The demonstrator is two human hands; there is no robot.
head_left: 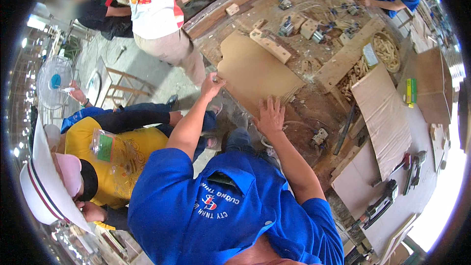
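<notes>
A brown cardboard sheet (260, 71) with a ragged left edge lies on the cluttered wooden workbench (299, 127) ahead of me. Beside its left edge is my left hand (213, 87), fingers curled together in a pinch; whatever they hold, if anything, is too small to make out. My right hand (271, 117) lies flat at the sheet's near edge, fingers spread, holding nothing. A drilled wooden block (270, 45) rests on the far part of the cardboard.
Metal clamps (319, 36) and hoses lie at the bench's far side. Wooden dowels fill a round basket (385, 51) at right. Nail guns (382, 203) lie on a pale board (417, 216). People stand close on my left, including one in a yellow shirt (115, 152); a fan (55, 82) is behind.
</notes>
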